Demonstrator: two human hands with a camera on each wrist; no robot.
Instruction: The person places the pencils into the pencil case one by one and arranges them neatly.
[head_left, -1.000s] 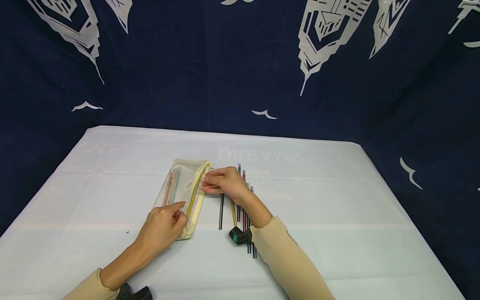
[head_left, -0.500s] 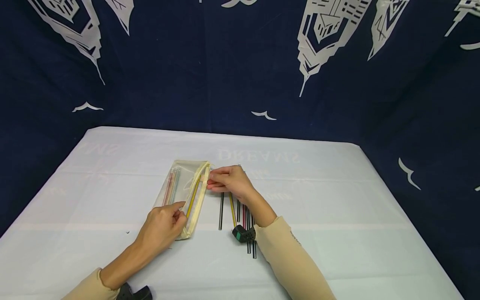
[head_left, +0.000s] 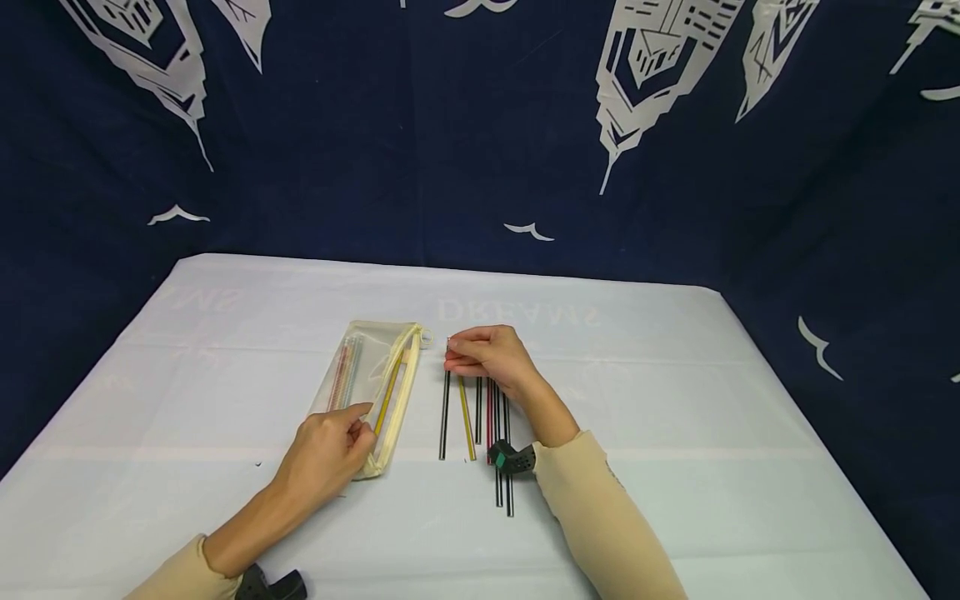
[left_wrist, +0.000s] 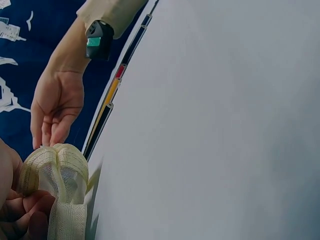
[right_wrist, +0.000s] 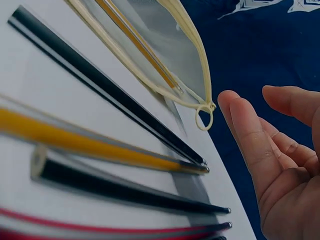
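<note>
My left hand [head_left: 333, 442] pinches the zip edge of a cream see-through pencil pouch [head_left: 367, 333], which lies unzipped on the table. Inside it are a yellow pencil [head_left: 387, 396] and several reddish and greenish pencils [head_left: 342, 375]. In the left wrist view the pouch's zip tape [left_wrist: 67, 220] sits against the curled fingers. My right hand [head_left: 487, 358] hovers over the far ends of loose pencils, with nothing in it; the right wrist view shows its thumb and fingers apart. Nearest it are a black pencil [head_left: 444, 417] and another yellow pencil [head_left: 467, 417].
Several more black pencils [head_left: 510, 496] and a red one [head_left: 490, 417] lie side by side, partly under the right hand and wrist. A white cloth [head_left: 675, 500] covers the table. A dark blue printed curtain [head_left: 375, 167] hangs behind and at the sides.
My right hand has moved from the pouch's opening rightward to above the loose pencils. My left hand and the pouch have stayed in place.
</note>
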